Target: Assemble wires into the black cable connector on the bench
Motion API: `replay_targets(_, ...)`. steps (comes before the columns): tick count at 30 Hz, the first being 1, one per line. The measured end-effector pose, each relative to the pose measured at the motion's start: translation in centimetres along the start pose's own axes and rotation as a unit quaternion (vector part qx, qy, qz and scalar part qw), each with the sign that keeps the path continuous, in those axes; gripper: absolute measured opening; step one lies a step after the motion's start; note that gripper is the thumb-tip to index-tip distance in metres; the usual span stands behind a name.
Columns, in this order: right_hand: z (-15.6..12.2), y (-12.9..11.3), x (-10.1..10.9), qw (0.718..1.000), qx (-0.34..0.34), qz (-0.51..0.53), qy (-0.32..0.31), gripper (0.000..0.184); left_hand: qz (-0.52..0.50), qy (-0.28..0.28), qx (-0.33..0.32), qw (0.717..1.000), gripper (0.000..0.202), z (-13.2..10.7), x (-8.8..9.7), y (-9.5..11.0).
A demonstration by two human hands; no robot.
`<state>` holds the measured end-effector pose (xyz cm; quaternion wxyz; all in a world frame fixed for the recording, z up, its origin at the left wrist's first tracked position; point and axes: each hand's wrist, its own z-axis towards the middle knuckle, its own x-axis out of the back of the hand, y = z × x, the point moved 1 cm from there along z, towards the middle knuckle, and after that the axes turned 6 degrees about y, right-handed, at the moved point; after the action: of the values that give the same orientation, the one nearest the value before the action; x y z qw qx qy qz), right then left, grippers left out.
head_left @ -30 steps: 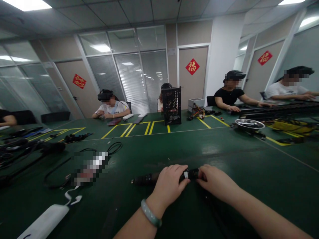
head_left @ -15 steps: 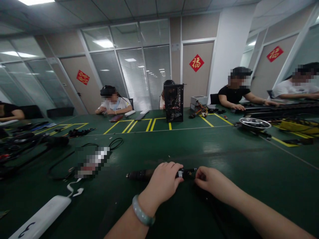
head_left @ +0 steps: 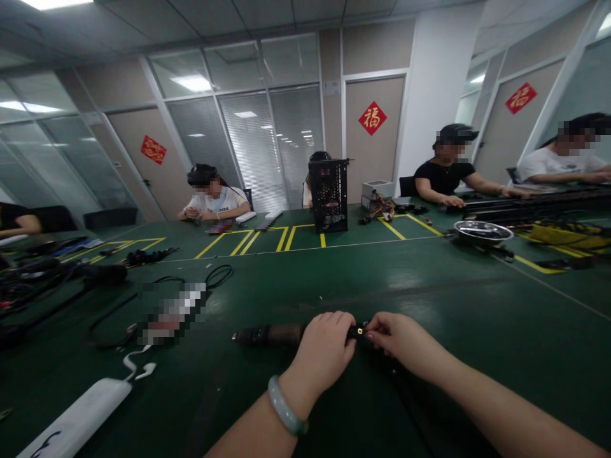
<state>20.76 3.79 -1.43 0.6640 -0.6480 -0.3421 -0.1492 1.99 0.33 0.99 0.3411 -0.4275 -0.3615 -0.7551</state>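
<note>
A dark, stick-shaped electric screwdriver [head_left: 277, 335] lies across the green table in front of me, its metal tip pointing left. My left hand [head_left: 327, 343], with a pale green bangle on the wrist, is wrapped over the tool's right part. Fingertips of my right hand [head_left: 389, 334] are pinched together at the tool's right end, close beside the left hand. What they pinch is too small and too covered to make out. Between the hands a small gold-coloured square shows on the black end. A dark cord seems to run from there toward the table's near edge.
At left are a white power bank [head_left: 79, 416] with a short white cable, a blurred-out device [head_left: 176, 315] and black cables. Farther off stand a black computer case [head_left: 329, 196], a power supply [head_left: 377, 192] and a metal bowl [head_left: 483, 233]. Several people sit across the table.
My right hand has moved left, closer to the left hand. My left hand has shifted slightly right along the screwdriver, and the gold square is now plain to see.
</note>
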Motion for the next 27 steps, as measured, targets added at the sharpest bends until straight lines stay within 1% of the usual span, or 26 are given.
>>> replay_targets(3, 0.0, -0.1, 0.5, 1.0, 0.011, -0.009, 0.021, 0.01, -0.003, 0.002, 0.01, 1.0, 0.017, 0.2, -0.5, -0.4)
replay_targets(8, -0.3, -0.6, 0.9, 0.999, 0.029, -0.029, 0.025, 0.013, -0.001, -0.003, 0.019, 1.0, 0.013, 0.2, -0.2, -0.7)
replay_targets(13, -0.6, -1.4, 0.6, 0.994, 0.056, -0.086, 0.047, 0.013, 0.02, -0.017, 0.026, 0.999, 0.012, 0.1, 0.1, -0.6)
replay_targets(18, -0.6, -1.5, 0.1, 0.989, 0.056, -0.121, 0.061, 0.014, 0.033, -0.018, 0.011, 0.999, 0.012, 0.2, 0.1, -0.5)
replay_targets(22, -0.6, -1.5, -0.2, 0.99, 0.064, -0.109, 0.058, 0.015, 0.023, -0.001, 0.002, 1.0, 0.012, 0.1, 0.0, -0.9)
replay_targets(27, -0.9, -1.8, -0.4, 0.994, 0.079, -0.06, 0.039, 0.016, -0.004, 0.005, -0.004, 1.0, 0.009, 0.0, -0.1, -1.3)
